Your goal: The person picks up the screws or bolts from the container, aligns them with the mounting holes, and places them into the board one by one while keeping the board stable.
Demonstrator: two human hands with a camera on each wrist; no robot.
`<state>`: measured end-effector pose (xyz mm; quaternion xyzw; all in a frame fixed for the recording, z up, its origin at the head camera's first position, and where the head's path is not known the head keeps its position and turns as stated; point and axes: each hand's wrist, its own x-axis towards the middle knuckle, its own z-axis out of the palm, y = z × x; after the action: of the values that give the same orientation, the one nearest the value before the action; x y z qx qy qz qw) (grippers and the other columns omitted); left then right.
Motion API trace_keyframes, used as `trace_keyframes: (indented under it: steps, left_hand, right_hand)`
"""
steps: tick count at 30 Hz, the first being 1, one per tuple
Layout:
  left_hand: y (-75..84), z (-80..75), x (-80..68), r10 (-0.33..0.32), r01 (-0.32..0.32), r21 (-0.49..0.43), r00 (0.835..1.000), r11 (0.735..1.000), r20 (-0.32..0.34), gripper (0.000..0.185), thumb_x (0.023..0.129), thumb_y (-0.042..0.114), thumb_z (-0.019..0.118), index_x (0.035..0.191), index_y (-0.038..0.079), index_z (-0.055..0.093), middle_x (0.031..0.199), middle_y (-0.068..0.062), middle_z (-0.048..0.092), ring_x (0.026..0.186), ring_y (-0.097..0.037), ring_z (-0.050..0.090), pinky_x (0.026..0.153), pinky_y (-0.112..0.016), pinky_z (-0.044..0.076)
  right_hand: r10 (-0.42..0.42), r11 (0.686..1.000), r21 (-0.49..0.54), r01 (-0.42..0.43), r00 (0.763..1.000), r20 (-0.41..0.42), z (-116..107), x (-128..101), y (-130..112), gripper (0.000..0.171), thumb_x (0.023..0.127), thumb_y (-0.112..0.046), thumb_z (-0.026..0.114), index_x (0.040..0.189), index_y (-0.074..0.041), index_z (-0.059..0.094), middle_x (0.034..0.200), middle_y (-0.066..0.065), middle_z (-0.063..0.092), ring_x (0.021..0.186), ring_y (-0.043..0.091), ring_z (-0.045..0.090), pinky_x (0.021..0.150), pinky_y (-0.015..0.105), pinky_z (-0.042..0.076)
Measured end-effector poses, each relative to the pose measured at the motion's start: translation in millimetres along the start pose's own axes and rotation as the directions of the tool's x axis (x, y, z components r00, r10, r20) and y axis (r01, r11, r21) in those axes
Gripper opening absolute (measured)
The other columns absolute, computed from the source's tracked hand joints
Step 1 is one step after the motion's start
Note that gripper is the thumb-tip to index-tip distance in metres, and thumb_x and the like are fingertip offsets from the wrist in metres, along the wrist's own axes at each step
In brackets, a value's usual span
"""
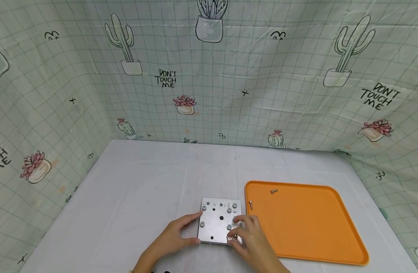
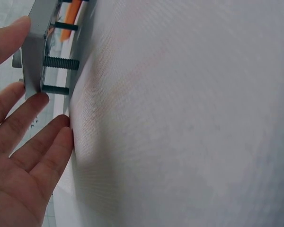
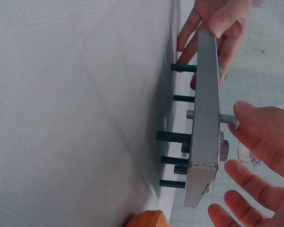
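The square grey metal plate (image 1: 219, 221) studded with bolts stands on its bolt shanks on the white-covered table (image 1: 144, 182), raised off the cloth, between both hands. The left hand (image 1: 174, 237) steadies the plate's near-left edge with straight fingers, thumb on top. The right hand (image 1: 249, 240) pinches a small silver bolt (image 3: 227, 118) sticking up at the plate's near-right corner. Just beyond the right hand lies a flat orange plastic tray (image 1: 307, 223) holding two loose silver screws (image 1: 273, 191). I reckon the plate could rock on its uneven shanks if the left hand eases, and the little bolt could slip away
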<state>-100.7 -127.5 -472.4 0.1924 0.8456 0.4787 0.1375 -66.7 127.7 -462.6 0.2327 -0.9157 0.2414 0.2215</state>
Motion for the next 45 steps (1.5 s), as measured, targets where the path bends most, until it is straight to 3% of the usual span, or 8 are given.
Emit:
trace_keyframes:
  steps: [5,22,30,39,45]
  left_hand:
    - [-1.4,0.5,-0.2,0.001,-0.001,0.004,1.000,1.000,-0.002,0.066,0.076,0.033,0.076,0.136,0.025,0.049,0.138,0.003,0.050,0.129,-0.024,0.045,0.106,-0.027,0.040]
    - [-1.1,-0.4,-1.2,-0.004,0.005,-0.030,1.000,1.000,0.012,0.067,0.076,0.033,0.076,0.136,0.026,0.048,0.140,0.004,0.048,0.130,-0.023,0.044,0.107,-0.026,0.039]
    - [-0.6,-0.6,-1.0,-0.026,0.027,-0.036,0.999,0.999,0.019,0.067,0.076,0.034,0.075,0.136,0.028,0.047,0.141,0.004,0.047,0.130,-0.024,0.043,0.107,-0.029,0.040]
    - [-0.9,-0.8,-0.9,-0.022,0.023,-0.024,1.000,0.999,0.015,0.067,0.076,0.034,0.075,0.136,0.028,0.047,0.140,0.004,0.048,0.130,-0.024,0.044,0.107,-0.027,0.040]
    - [-1.7,-0.6,-0.3,-0.023,0.023,-0.023,1.000,0.999,0.014,0.067,0.076,0.034,0.076,0.136,0.028,0.047,0.140,0.004,0.048,0.130,-0.025,0.044,0.107,-0.028,0.040]
  right_hand:
    - [0.029,1.000,-0.007,-0.029,0.999,0.023,0.5,-1.6,-1.1,0.020,0.063,-0.022,0.081,0.073,-0.030,0.067,0.105,-0.003,0.056,0.099,0.013,0.042,0.077,0.032,0.047]
    - [-0.012,1.000,0.022,0.013,1.000,-0.004,-3.0,2.9,5.3,0.026,0.063,-0.023,0.082,0.083,-0.022,0.065,0.104,-0.003,0.056,0.099,0.013,0.042,0.077,0.031,0.047]
    - [0.110,0.993,0.034,-0.113,0.992,0.061,-14.6,12.3,14.7,0.029,0.066,-0.018,0.083,0.090,-0.019,0.066,0.106,-0.002,0.056,0.102,0.015,0.045,0.080,0.033,0.051]
    - [0.168,0.984,0.041,-0.171,0.984,0.065,-26.5,27.8,36.8,0.027,0.070,-0.012,0.080,0.093,-0.013,0.067,0.104,-0.001,0.057,0.101,0.017,0.047,0.081,0.038,0.050]
    - [0.250,0.965,0.048,-0.257,0.962,0.113,-35.2,37.5,60.7,0.027,0.074,-0.012,0.077,0.098,-0.008,0.066,0.106,0.004,0.057,0.104,0.025,0.047,0.083,0.043,0.047]
